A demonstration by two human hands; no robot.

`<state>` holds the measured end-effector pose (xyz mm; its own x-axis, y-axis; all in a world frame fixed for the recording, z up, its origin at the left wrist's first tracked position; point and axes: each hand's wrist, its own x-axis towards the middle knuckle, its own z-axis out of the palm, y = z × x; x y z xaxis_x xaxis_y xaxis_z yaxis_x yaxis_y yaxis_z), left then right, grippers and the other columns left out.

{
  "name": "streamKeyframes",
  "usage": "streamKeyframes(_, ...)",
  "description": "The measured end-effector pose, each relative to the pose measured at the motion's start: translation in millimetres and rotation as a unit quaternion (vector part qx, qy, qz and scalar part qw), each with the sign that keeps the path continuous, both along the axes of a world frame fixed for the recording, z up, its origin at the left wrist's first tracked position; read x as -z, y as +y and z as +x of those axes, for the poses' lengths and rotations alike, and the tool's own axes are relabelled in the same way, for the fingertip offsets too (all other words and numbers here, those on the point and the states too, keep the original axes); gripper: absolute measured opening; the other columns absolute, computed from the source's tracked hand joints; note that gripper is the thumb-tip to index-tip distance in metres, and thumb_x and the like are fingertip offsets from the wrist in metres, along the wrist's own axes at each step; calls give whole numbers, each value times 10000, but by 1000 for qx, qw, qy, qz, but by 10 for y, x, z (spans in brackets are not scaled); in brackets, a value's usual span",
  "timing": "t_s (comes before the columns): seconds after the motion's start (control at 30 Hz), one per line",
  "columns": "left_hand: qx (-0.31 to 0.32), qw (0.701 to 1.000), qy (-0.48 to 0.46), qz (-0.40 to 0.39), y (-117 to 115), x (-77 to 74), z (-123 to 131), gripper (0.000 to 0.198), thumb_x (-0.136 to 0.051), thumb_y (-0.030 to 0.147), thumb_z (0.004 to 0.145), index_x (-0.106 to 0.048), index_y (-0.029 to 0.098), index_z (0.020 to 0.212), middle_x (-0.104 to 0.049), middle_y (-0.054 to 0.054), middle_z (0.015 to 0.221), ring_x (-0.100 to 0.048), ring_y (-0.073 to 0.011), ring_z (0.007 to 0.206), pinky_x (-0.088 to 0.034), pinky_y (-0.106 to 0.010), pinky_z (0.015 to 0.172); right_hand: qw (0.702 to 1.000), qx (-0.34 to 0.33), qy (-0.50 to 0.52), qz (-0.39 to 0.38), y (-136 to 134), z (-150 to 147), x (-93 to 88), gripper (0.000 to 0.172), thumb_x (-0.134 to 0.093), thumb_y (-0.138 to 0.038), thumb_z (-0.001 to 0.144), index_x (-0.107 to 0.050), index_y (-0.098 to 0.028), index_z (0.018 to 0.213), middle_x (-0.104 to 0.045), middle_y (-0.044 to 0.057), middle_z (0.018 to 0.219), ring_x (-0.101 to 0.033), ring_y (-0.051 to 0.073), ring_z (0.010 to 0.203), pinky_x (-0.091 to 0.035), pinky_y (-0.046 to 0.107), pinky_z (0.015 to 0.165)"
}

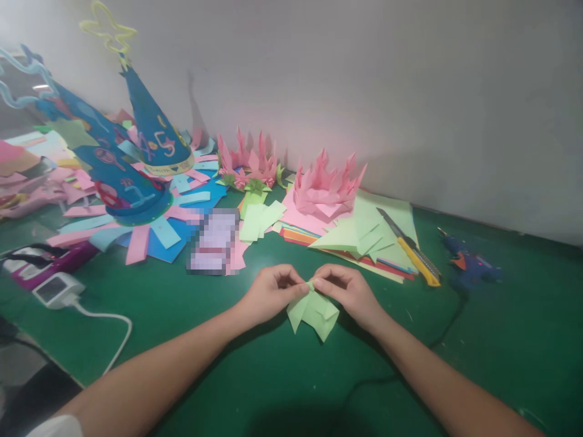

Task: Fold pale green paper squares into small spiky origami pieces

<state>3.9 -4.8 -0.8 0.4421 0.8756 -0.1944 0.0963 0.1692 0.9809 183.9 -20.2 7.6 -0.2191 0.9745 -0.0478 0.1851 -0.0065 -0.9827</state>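
Splaying nearward, green paper [317,311] is clamped by left fingers [297,292] and right fingers [330,288], long axis unclear.

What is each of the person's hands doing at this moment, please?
Left hand: closed, pinching the top of the folded green paper between thumb and fingers.
Right hand: closed, pinching the same paper from the other side.

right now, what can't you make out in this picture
Head view, all of these:
Top edge of the folded green paper: partly covered where the left hand and right hand pinch it.
What the phone shows: blurred into blocks.
Far end of the white cable: hidden behind the left forearm.
Fine detail of the blue glue gun: blurred.
Rest of the white sleeve: cut off by the bottom edge.
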Motion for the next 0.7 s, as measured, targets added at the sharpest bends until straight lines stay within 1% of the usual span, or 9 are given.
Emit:
streamKeyframes(0.17, -6, 999, -29, -18, 10, -5, -8, 288, -710, 381, 665, -569, 131, 657, -556, 22, 606, -457, -72, 539, -355, -209, 533, 1000, 2, 16, -9, 5, 7, -6, 242, -624, -389, 778, -620, -175, 666, -574, -3, 645, -503, 131, 622, -417, 252, 605)
streamKeyframes(0.27, -9, 999, -35, -20, 14, -6, -13, 292, -712, 384, 662, -567, 132, 659, -563, 19, 614, -473, -75, 549, -368, -209, 543, 1000, -5, 10, -6, 3, 12, -19, 274, -580, -418, 809, -635, -172, 701, -563, -4, 629, -501, 130, 616, -419, 251, 603)
streamKeyframes(0.37, -14, 1000, -12, -12, 12, -2, -8, 296, -707, 398, 659, -571, 135, 665, -583, 8, 634, -498, -87, 564, -388, -216, 554, 1000, -15, -9, 7, -3, 9, -36, 313, -544, -448, 829, -644, -168, 732, -585, 12, 655, -524, 140, 634, -439, 259, 609)
streamKeyframes(0.53, -11, 998, 63, 15, -5, -9, 13, 259, -684, 379, 674, -611, 131, 682, -606, -10, 637, -505, -96, 562, -386, -218, 541, 999, -17, -42, 16, -8, -10, -16, 238, -637, -403, 762, -618, -173, 706, -608, 18, 678, -537, 137, 622, -459, 259, 585)
streamKeyframes(0.7, -6, 998, 69, 0, -7, -30, 16, 253, -694, 368, 653, -619, 133, 711, -605, -1, 627, -513, -95, 548, -385, -211, 526, 999, 1, -48, 22, -1, -12, 31, 225, -622, -396, 768, -612, -177, 719, -620, 20, 694, -557, 142, 634, -480, 270, 604)
